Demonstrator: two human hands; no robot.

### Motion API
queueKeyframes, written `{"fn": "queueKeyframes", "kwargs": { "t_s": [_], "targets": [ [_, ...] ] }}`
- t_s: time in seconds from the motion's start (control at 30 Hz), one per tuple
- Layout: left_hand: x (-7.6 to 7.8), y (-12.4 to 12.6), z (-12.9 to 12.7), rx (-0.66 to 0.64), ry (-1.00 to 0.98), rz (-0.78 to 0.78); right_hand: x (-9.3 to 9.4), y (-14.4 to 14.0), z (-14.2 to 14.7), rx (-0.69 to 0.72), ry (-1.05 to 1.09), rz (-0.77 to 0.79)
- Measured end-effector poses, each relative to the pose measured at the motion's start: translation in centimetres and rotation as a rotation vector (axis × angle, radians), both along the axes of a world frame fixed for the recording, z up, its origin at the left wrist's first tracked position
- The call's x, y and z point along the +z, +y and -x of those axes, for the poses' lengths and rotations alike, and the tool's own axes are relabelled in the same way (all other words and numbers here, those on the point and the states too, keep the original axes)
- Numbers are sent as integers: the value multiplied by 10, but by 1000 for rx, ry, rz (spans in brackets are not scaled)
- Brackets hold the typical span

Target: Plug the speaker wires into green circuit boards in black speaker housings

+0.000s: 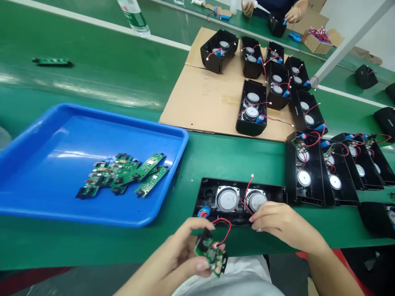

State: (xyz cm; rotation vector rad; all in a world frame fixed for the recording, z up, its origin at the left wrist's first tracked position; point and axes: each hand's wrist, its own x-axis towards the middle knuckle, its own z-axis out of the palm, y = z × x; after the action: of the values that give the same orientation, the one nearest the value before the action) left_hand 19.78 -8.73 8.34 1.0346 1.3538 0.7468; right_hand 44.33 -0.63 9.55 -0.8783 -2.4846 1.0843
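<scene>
Green circuit board, small w/ black parts (211, 251), sits pinched in the left hand (182, 255), fingers closed round its edges, held just in front of the open black plastic speaker housing w/ two silver drivers (239, 199). A thin red wire (224, 230) loops from the board up toward that housing. Right hand (277, 224) rests at the housing's near edge, fingertips curled nearly together on the red wires by the right driver; can't tell if it truly grips one.

Progress, as a judgement: this housing still has no board seated, so it looks mid-way. Right of it, a row of black housings (327, 172) already carry boards and wiring, prob done. Behind it, more black housings w/ drivers (256, 107) stand on a brown cardboard sheet (203, 98), no boards visible, prob still to do. Left of it, a blue plastic tray (46, 139) holds a pile of spare green boards (123, 172).

Far behind, another person's hands (293, 14) work on a black part.
</scene>
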Motion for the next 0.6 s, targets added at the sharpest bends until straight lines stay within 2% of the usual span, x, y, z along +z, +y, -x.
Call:
{"fn": "queueKeyframes", "kwargs": {
  "t_s": [0.1, 0.17, 0.3, 0.4, 0.6],
  "targets": [
    [-4, 11, -17, -31, 6, -78, -8, -2, 10, -241, 75, -3],
    [-2, 20, -25, -51, 68, -169, -12, -4, 15, -350, 82, -75],
    [2, 33, -36, 26, 217, -397, -16, -10, 22, -325, 86, -274],
    [-2, 36, -39, 68, 279, -529, -14, -13, 28, -323, 60, -328],
    [-6, 36, -37, 93, 255, -494, -12, -12, 41, -327, 45, -340]
  ]
}}
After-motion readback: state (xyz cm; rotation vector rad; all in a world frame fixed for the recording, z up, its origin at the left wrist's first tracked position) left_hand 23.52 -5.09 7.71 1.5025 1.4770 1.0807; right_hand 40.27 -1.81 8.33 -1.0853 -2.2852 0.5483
